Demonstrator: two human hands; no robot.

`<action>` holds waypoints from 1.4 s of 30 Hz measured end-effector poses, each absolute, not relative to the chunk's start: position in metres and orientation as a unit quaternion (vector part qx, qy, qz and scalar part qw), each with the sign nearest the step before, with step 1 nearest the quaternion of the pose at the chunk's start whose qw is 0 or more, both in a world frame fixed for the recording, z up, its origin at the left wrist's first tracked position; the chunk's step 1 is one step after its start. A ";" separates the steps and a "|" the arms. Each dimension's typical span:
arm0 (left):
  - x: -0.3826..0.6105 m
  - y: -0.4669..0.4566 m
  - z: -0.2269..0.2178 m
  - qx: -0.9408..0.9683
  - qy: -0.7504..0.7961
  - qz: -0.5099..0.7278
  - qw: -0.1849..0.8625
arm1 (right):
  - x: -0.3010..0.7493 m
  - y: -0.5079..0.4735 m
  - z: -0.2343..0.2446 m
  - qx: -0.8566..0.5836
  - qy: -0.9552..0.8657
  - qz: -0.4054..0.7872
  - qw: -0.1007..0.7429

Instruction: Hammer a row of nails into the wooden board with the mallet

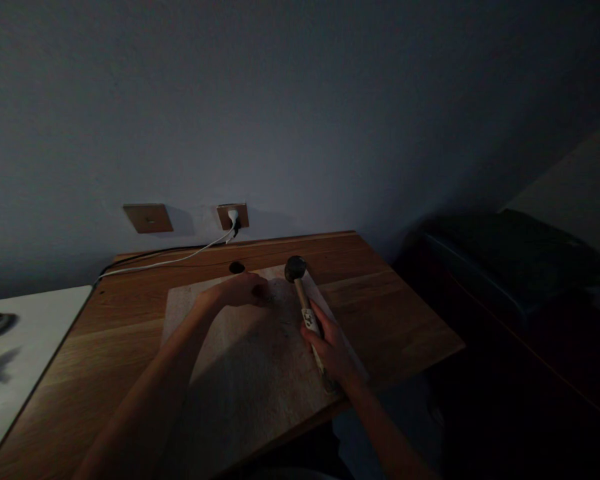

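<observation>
My right hand (330,343) is wrapped round the handle of a hammer (300,290). The hammer has a dark, rounded head and a wooden handle with a pale patterned band; its head points toward the wall, over the far right part of a pale wooden board (245,360). My left hand (245,289) is at the far part of the same board, its fingers curled together and pointing right. Something small seems to be at those fingertips, but it is too dark to make out. A gap separates the left fingers from the hammer head.
The board lies on a wooden desk (395,320) against the wall. A dark round cable hole (237,267) is behind my left hand. A white cable (180,259) runs to a wall socket (225,217). A white surface (35,347) adjoins at left.
</observation>
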State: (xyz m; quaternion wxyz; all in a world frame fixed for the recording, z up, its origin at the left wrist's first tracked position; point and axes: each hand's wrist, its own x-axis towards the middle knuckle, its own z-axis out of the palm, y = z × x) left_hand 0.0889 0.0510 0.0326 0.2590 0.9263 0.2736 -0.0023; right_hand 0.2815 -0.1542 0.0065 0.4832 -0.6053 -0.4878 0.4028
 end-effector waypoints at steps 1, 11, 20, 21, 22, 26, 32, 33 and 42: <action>0.087 0.052 0.033 0.926 0.274 0.002 0.260 | 0.281 -0.154 0.007 -0.609 -0.486 0.405 0.479; 0.097 0.064 0.042 0.904 0.338 0.085 0.249 | 0.282 -0.152 0.000 -0.606 -0.471 0.425 0.479; 0.129 0.067 0.032 0.892 0.317 0.187 0.261 | 0.280 -0.155 0.010 -0.605 -0.451 0.427 0.499; 0.130 0.068 0.030 0.890 0.317 0.198 0.262 | 0.279 -0.155 0.011 -0.605 -0.450 0.427 0.500; 0.130 0.069 0.028 0.888 0.316 0.205 0.263 | 0.279 -0.154 0.011 -0.606 -0.449 0.428 0.498; 0.128 0.072 0.024 0.886 0.311 0.188 0.287 | 0.280 -0.154 0.013 -0.604 -0.461 0.425 0.492; 0.129 0.070 0.022 0.885 0.321 0.168 0.293 | 0.281 -0.155 0.011 -0.605 -0.474 0.418 0.484; 0.129 0.070 0.022 0.885 0.318 0.173 0.291 | 0.281 -0.155 0.011 -0.607 -0.472 0.418 0.485; 0.130 0.072 0.018 0.894 0.309 0.177 0.271 | 0.278 -0.154 0.015 -0.614 -0.464 0.415 0.485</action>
